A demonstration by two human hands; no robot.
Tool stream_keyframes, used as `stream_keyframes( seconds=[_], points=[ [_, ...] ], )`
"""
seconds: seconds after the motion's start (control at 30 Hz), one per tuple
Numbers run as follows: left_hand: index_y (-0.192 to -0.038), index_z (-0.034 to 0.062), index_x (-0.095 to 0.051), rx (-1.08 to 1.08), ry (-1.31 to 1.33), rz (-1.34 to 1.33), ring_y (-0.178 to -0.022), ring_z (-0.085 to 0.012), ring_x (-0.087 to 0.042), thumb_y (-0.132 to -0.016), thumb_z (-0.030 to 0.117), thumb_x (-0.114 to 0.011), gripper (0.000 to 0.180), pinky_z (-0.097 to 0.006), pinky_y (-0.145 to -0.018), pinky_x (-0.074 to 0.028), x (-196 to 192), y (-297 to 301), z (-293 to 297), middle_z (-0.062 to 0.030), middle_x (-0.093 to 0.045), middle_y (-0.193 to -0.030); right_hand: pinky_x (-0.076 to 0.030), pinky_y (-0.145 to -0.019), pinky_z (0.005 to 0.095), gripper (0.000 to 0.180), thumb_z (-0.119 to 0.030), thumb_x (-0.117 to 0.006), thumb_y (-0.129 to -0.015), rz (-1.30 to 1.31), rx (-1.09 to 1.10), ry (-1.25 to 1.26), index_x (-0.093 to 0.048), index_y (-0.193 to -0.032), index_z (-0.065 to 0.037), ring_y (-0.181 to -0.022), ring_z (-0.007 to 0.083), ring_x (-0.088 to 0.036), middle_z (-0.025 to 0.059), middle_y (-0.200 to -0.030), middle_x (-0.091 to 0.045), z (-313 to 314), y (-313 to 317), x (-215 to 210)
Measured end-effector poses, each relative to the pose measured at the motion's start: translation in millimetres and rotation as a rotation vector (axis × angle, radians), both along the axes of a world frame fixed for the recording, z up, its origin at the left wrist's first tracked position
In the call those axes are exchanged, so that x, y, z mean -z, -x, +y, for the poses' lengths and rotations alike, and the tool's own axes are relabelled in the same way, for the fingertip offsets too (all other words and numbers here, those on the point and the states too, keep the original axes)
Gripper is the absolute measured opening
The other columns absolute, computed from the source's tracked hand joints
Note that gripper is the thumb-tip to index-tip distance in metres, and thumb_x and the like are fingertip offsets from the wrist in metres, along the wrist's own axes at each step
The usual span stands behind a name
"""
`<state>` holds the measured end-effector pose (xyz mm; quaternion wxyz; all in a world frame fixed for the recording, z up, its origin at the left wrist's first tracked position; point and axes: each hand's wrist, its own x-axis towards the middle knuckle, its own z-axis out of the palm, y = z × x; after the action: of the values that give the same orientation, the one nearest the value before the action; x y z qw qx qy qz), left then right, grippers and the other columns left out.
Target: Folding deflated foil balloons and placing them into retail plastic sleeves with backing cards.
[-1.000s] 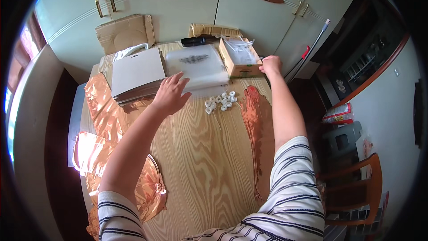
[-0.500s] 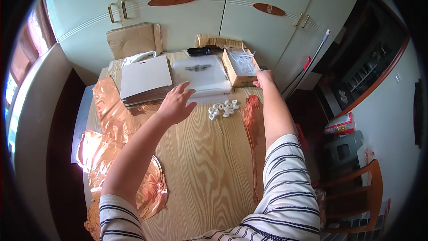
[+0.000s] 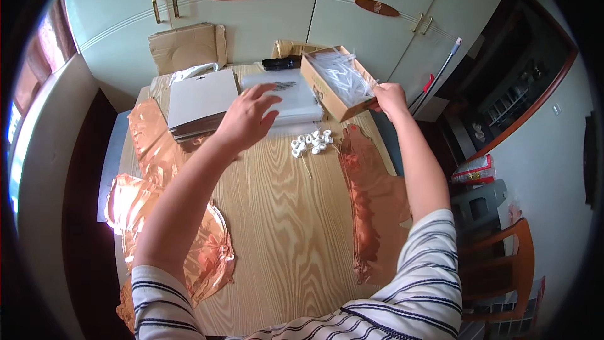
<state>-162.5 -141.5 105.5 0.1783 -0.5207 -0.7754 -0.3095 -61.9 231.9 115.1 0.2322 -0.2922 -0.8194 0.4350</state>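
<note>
My right hand (image 3: 391, 99) grips the near right corner of an open cardboard box (image 3: 330, 96). The box is tilted, its near end seems raised off the table, and clear plastic straws or thin tubes (image 3: 345, 75) fill it. My left hand (image 3: 250, 117), fingers spread and holding nothing, hovers between a stack of grey boards (image 3: 200, 102) and a pile of clear plastic bags (image 3: 292, 104). Nearer me lies a cluster of small white ring-shaped rolls (image 3: 313, 142). A flat rose-gold foil balloon (image 3: 377, 211) lies beneath my right forearm.
Crumpled rose-gold foil (image 3: 154, 145) covers the table's left side. A cardboard piece (image 3: 185, 50) leans on the cabinet (image 3: 251, 22) behind the table. A black object (image 3: 281, 63) lies at the back edge. A wooden chair (image 3: 522, 264) stands at right.
The straw box has been lifted and tilted by my right hand, shifting slightly left. My left hand has moved little and stays open. More of the right foil balloon shows.
</note>
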Motion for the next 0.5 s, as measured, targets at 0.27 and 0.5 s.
stream_keyframes(
  seconds=[0.27, 0.5],
  points=[
    [-0.125, 0.0096, -0.066, 0.244, 0.304, 0.128, -0.124, -0.0326, -0.055, -0.080, 0.011, -0.075, 0.045, -0.045, -0.106, -0.045, -48, -24, -5, -0.0105, -0.061, -0.136, -0.048, -0.060, 0.0420, 0.019, -0.013, -0.060, -0.083, -0.113, -0.296, -0.283, -0.063, -0.074, 0.003, -0.057, 0.0270, -0.062, 0.0226, -0.063, -0.058, -79, -74, 3],
    [-0.128, 0.0038, -0.063, 0.249, 0.344, -0.182, -0.120, -0.0355, -0.058, -0.075, 0.017, -0.077, 0.056, -0.043, -0.105, -0.046, -21, -44, -32, -0.0176, -0.063, -0.127, -0.048, -0.059, 0.0403, 0.019, -0.012, -0.059, -0.084, -0.168, -0.379, -0.251, -0.063, -0.073, 0.004, -0.055, 0.0247, -0.059, 0.0198, -0.061, -0.059, -137, -113, 1]
  ],
)
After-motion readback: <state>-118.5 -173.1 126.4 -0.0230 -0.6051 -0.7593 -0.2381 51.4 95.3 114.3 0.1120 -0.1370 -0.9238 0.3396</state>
